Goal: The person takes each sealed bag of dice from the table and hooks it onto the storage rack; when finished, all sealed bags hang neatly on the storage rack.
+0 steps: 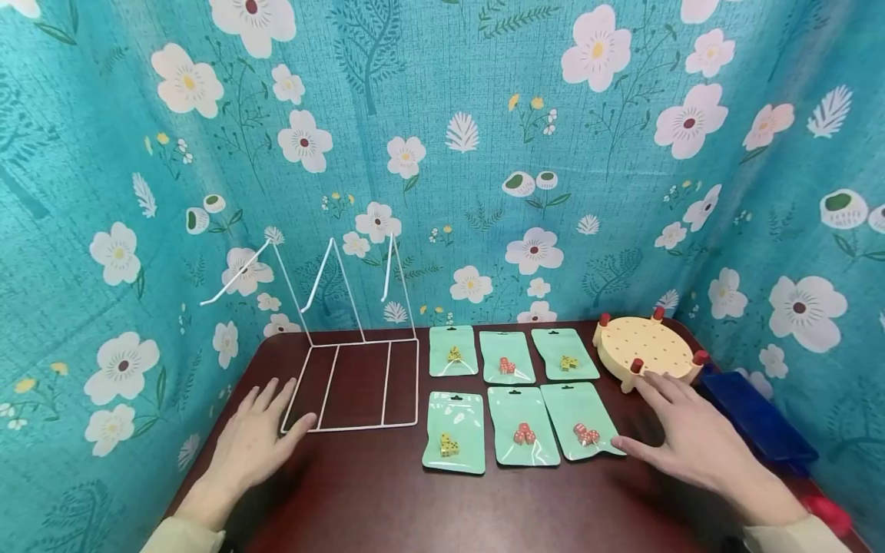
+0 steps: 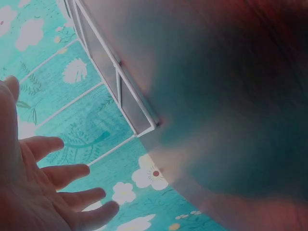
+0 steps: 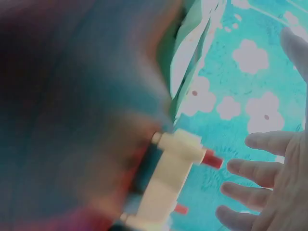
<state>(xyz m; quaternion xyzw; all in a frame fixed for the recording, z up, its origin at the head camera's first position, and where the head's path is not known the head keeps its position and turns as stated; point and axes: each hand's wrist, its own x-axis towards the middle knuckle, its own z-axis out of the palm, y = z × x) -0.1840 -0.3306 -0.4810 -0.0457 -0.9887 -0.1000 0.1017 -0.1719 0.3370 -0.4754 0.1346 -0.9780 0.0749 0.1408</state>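
Note:
My left hand hovers beside the front left corner of a white wire rack, fingers spread and holding nothing. Three slanted prongs rise at the back of that rack. In the left wrist view the left hand's fingers are parted. On the other side my right hand is spread near a round cream stand with red-tipped pegs. Its thumb overlaps the edge of a green pouch in the head view. The right wrist view shows the right hand's fingers apart from the stand, with nothing between them.
Several green pouches lie in two rows on the dark red table, some with yellow dice, others with red dice. A blue tray is at the right edge, a red object nearer. Flowered curtain surrounds the table.

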